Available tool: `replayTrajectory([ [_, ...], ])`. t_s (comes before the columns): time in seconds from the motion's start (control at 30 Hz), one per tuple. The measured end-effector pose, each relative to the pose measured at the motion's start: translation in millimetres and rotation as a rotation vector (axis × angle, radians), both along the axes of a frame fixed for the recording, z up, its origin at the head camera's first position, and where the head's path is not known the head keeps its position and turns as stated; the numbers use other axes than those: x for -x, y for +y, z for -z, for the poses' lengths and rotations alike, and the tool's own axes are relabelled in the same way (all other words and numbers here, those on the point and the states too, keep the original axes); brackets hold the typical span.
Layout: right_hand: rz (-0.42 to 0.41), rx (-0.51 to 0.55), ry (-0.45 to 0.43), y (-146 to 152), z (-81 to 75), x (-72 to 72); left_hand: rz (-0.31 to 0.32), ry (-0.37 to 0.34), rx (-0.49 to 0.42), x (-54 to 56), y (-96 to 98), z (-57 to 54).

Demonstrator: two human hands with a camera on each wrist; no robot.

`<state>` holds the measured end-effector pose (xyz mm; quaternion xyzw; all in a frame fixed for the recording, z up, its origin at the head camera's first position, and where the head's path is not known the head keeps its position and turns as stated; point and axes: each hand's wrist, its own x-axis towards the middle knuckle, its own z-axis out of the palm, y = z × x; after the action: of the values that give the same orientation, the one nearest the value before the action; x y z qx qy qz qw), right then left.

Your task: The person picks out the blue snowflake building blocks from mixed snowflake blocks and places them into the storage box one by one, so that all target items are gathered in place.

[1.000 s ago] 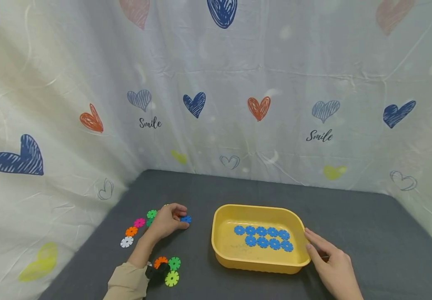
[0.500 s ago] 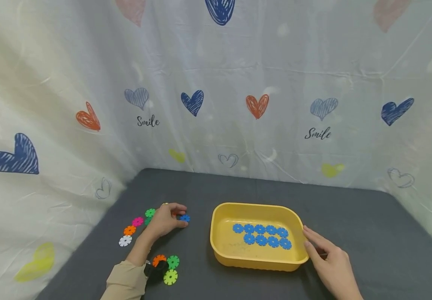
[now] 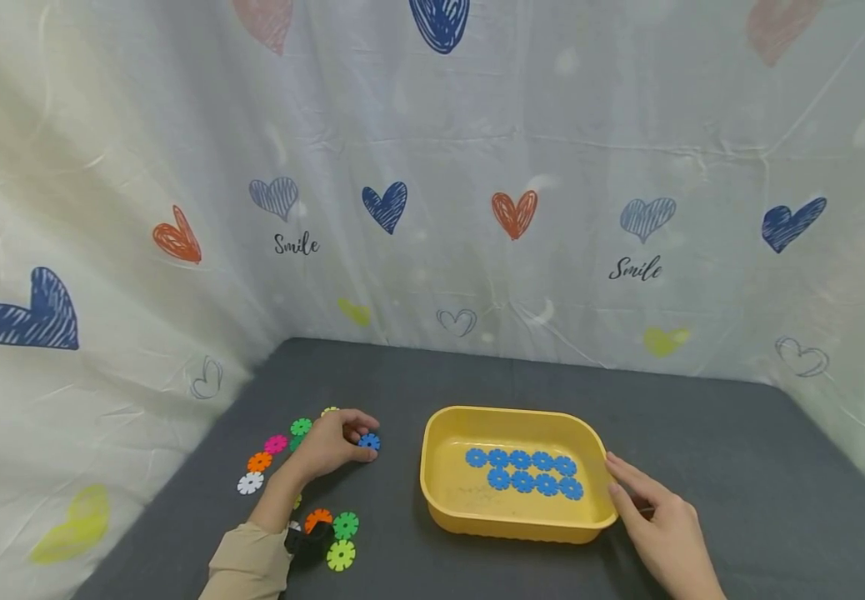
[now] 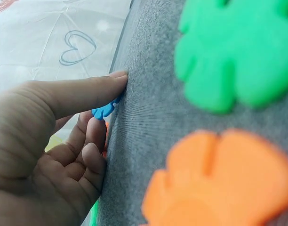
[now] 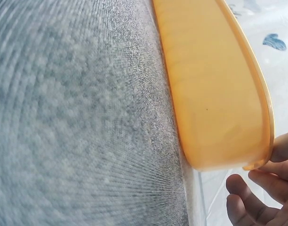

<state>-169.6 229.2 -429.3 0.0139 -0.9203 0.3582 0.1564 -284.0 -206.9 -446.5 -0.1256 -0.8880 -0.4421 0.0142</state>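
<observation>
My left hand (image 3: 331, 442) is over the left part of the table, pinching a blue notched plastic disc (image 3: 368, 442) between thumb and fingers. In the left wrist view the blue disc (image 4: 104, 111) shows partly between the thumb and the curled fingers. At the right end of a yellow plastic basin (image 3: 507, 533), my right hand (image 3: 665, 525) holds the rim. In the right wrist view its fingertips (image 5: 261, 176) are at the basin's (image 5: 219, 94) corner. Several blue discs (image 3: 522, 481) lie flat in two rows inside the basin.
Left of the hand runs a line of discs, including pink (image 3: 276, 444), orange (image 3: 259, 462) and white (image 3: 250, 482). Near the left wrist lie orange (image 3: 318, 521), green (image 3: 346, 525) and yellow-green (image 3: 341, 555) discs. A heart-print curtain (image 3: 462, 250) backs the grey table (image 3: 402, 375).
The blue disc in my left fingers has shifted slightly toward me, and the hand has tilted a little. A yellow-green disc now shows beside the left wrist. My right hand stays at the basin.
</observation>
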Motion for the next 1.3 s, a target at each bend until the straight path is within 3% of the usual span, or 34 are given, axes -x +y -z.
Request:
replayTrajectory([
  [0.47,0.009,0.001,-0.009,0.0,0.4,-0.1,0.025,0.019,0.025,-1.5,-1.7,-0.3],
  [0.73,0.017,-0.020,0.031,-0.3,2.5,0.8,0.095,0.011,0.034,-0.8,-3.1,-1.9],
  [1.03,0.018,-0.009,-0.026,0.8,1.8,1.0,0.109,0.018,0.029,-0.4,-4.4,1.4],
  [1.3,0.011,-0.005,-0.015,-0.4,0.0,0.0,0.159,0.026,0.022,-0.4,-7.5,1.8],
])
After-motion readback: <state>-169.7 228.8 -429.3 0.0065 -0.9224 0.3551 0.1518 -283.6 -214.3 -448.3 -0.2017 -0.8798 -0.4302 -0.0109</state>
